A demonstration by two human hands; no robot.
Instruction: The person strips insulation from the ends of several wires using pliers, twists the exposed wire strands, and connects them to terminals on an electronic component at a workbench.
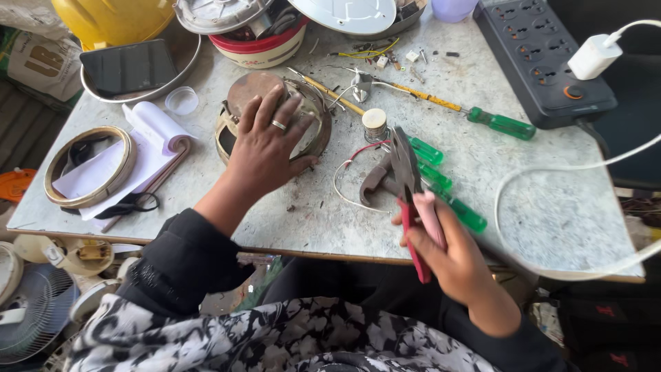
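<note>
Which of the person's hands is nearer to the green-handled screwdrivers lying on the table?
Right. The right hand, gripping red-handled pliers, sits right beside the green-handled screwdrivers; the left hand rests on a round metal part farther off.

Your pliers (406, 200): red grips, dark grey head. Motor housing (272, 117): rusty brown w/ dull metal. Screwdrivers (441, 172): clear green handles; long one (500, 124) has yellow shaft. Power strip (544, 62) black, charger (593, 56) white. Tabletop (537, 186) speckled grey-white. Your top (261, 337): black/white floral print.
</note>
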